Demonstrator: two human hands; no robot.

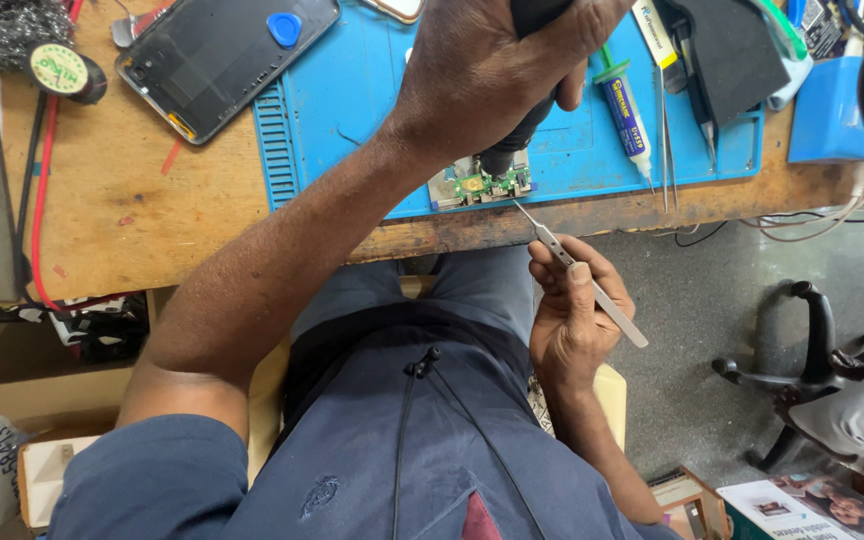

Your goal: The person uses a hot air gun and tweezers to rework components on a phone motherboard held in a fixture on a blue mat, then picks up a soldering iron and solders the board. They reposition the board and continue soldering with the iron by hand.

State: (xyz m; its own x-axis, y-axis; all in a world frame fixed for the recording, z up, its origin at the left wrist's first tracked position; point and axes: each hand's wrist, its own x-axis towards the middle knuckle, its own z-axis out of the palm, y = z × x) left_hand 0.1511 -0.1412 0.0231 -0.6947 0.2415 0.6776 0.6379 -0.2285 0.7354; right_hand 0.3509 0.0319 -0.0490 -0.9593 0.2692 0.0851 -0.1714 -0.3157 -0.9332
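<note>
My left hand (492, 70) is wrapped tight round a thick black tool handle (527, 110), fingers pressed together on the grip. The tool's blunt dark tip stands on a small green circuit board (479, 186) directly below my knuckles. The board is flat and irregular in outline, studded with tiny metal parts, and lies at the near edge of a blue rubbery work mat (352, 90) with a ribbed strip along one side.

My right hand (577, 310) sits lower, off the table edge. Thumb and forefinger pinch a pair of slim, matte steel tweezers (580, 273); the fine points aim up toward the board and stop just short of it.

Right of my left fingers lies a syringe (624, 108), tube-shaped with a blue label and a green plunger cap. A second pair of thin tweezers (666, 140) lies just beyond it.

Left of my left wrist a phone (217, 55) lies with its glossy dark side up, with a blue pick (284, 28) resting on it. Farther left stand a round tin (60, 70) with a pale green label and a wad of grey steel wool (7, 25). The table (122, 200) is worn, scratched wood.
</note>
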